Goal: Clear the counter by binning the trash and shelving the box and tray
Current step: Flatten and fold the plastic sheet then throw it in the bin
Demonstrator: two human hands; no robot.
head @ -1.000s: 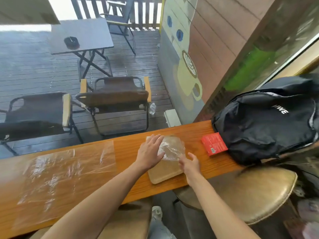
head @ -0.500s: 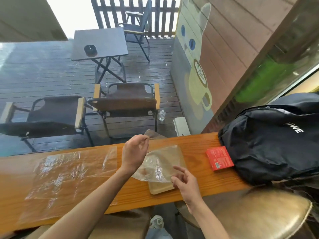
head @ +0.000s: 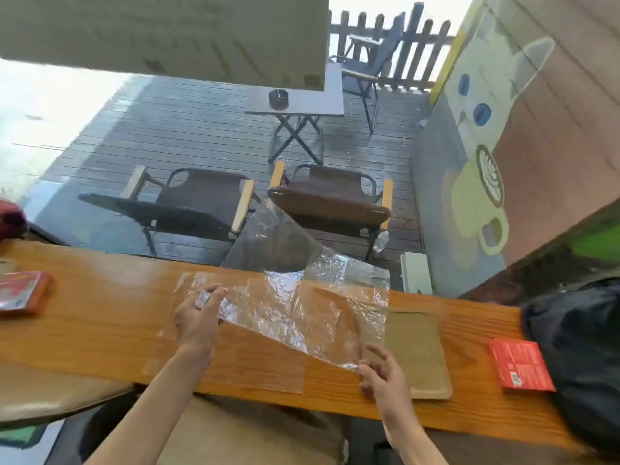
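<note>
Wrap [head: 302,317] now lifted off tray [head: 416,354], stretched btwn hands; left hand [head: 196,317] pinches one end, right hand [head: 382,370] pinches corner w/ other fingers spread — bunch it inward

A crinkled clear plastic sheet [head: 302,310] is lifted over the wooden desk [head: 100,317], one end raised toward the far edge. Another clear sheet [head: 235,364] lies flat beneath it. A flat brown tray [head: 416,354] lies to the right, partly under the plastic. A red box [head: 520,367] lies flat near the tray.

Print on the red box [head: 519,365] is too blurred to read.
</note>
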